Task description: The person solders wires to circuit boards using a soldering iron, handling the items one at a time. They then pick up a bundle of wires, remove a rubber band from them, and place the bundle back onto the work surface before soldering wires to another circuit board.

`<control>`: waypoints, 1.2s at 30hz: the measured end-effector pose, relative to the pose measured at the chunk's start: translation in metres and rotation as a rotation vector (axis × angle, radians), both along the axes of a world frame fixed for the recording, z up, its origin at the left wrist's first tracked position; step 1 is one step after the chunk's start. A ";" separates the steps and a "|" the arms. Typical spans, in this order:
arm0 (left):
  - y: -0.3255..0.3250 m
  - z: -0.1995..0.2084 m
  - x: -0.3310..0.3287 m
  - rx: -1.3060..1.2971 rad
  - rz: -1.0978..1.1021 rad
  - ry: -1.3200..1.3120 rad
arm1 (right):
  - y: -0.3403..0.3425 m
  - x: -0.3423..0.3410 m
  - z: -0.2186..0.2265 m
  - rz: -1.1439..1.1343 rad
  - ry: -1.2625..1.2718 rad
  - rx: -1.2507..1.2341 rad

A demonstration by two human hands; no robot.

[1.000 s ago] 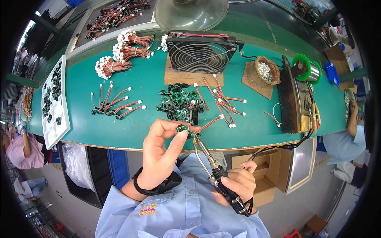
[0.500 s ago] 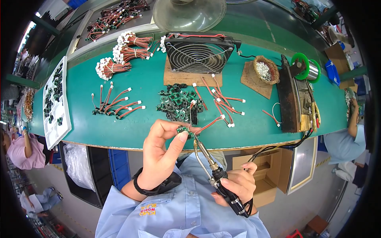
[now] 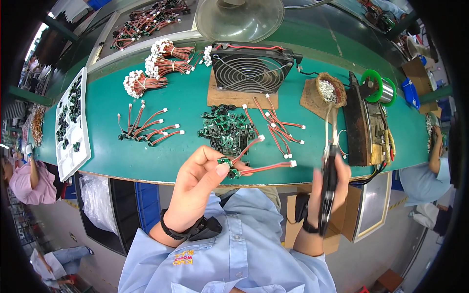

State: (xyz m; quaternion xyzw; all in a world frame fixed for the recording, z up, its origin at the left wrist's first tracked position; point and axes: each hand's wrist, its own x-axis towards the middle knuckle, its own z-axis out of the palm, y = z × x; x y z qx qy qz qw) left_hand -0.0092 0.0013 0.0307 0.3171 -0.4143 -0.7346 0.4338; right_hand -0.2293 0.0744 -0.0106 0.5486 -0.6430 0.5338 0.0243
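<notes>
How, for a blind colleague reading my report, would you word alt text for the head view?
A person's left hand pinches two green circuit boards trailing red wires, while the right hand grips a black-handled soldering iron. Beyond, the green workbench holds piled boards and a black fan.

Square black metal-grilled fan [image 3: 251,73]: is standing behind the heaped small green circuit boards [image 3: 224,129].
Flat white plastic tray [image 3: 73,163]: is lying left of them.
Round green wire spool [image 3: 386,91]: is sitting right.

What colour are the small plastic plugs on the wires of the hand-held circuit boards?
White; the small plastic plugs show best in the head view.
</notes>
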 end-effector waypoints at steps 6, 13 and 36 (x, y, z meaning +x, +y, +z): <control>-0.001 0.003 0.011 0.050 -0.054 0.036 | -0.027 0.000 -0.008 -0.159 0.043 0.273; -0.018 -0.026 0.065 -0.372 0.417 -0.562 | -0.018 0.034 -0.025 -0.021 -0.384 0.188; -0.009 -0.021 -0.003 -0.687 -0.105 -0.639 | 0.004 0.040 -0.003 0.333 -0.215 0.219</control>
